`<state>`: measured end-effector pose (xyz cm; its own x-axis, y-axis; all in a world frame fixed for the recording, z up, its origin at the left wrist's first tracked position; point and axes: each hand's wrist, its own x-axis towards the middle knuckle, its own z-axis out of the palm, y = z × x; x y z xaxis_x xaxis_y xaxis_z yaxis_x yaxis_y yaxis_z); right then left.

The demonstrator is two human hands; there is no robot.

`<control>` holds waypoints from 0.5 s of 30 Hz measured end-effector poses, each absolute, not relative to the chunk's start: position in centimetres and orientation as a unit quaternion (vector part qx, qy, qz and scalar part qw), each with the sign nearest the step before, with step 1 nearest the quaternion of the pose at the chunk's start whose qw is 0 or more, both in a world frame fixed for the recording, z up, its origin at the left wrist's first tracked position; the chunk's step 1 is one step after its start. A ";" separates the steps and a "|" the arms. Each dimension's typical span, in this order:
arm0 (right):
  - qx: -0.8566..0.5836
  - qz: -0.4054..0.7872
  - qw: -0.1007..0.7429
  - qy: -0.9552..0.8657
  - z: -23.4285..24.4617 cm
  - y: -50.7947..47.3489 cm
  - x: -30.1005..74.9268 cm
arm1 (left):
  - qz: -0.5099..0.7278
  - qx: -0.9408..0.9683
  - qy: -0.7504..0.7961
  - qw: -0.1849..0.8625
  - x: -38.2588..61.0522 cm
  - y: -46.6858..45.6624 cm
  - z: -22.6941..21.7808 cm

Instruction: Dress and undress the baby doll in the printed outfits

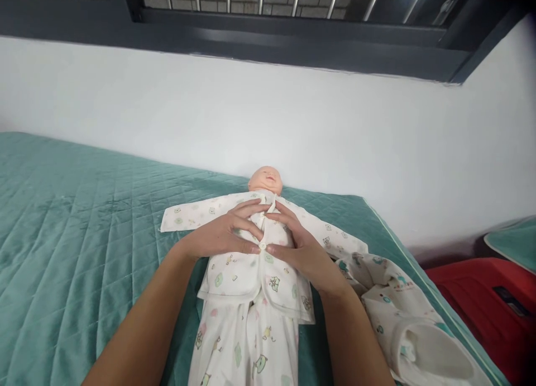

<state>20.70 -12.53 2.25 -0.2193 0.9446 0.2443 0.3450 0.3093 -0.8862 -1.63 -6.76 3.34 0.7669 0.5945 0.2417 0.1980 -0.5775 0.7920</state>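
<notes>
A baby doll [265,179] lies on its back on a green quilted bed [84,218], head toward the wall. It wears a white printed shirt [234,274] and matching trousers [247,347]. My left hand [224,235] rests on the doll's chest, fingers pinching the shirt's left front edge. My right hand [299,243] mirrors it on the right front edge. Both thumbs meet at a small white button [262,245] on the shirt's middle seam.
Another white printed garment [402,313] lies crumpled on the bed to the doll's right, near the mattress edge. A red object [481,308] stands beyond that edge. A white wall [293,123] runs behind the bed, with a dark window frame [293,39] above.
</notes>
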 end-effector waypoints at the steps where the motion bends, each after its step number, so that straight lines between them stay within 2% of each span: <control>1: -0.464 0.357 0.418 -0.695 2.3 -12.5 20.7 | 0.253 0.853 0.230 0.396 -1.6 -6.7 3.3; 15: -0.464 0.353 0.420 -0.696 1.8 -12.4 20.6 | 0.257 0.856 0.210 0.397 -1.7 -6.1 2.6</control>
<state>20.63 -12.36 1.80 -0.2168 0.9420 0.2561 0.3496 0.3199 -0.8806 -1.66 -6.09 2.64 0.7799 0.5630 0.2736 0.1552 -0.5973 0.7869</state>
